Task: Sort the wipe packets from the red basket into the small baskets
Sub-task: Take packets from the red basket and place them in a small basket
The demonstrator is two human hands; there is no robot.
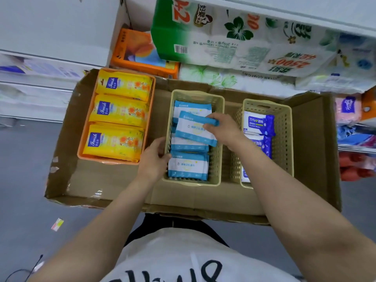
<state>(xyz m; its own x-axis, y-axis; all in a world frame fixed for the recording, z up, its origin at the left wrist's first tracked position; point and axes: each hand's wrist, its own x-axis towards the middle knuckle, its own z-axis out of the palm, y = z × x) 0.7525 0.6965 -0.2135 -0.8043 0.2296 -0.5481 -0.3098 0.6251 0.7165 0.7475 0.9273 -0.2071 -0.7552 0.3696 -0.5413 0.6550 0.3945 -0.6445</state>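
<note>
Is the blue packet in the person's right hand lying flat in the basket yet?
Not yet. The blue packet sits tilted atop the others in the middle basket, pinched by the right hand.

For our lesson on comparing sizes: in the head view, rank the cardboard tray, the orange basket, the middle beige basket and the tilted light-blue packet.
1. cardboard tray
2. orange basket
3. middle beige basket, only slightly smaller than the orange one
4. tilted light-blue packet

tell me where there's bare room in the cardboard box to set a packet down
Bare cardboard box floor lies right of the dark-blue packets' basket, along the near edge, and between the orange basket and middle basket. All three baskets are crowded.
</note>
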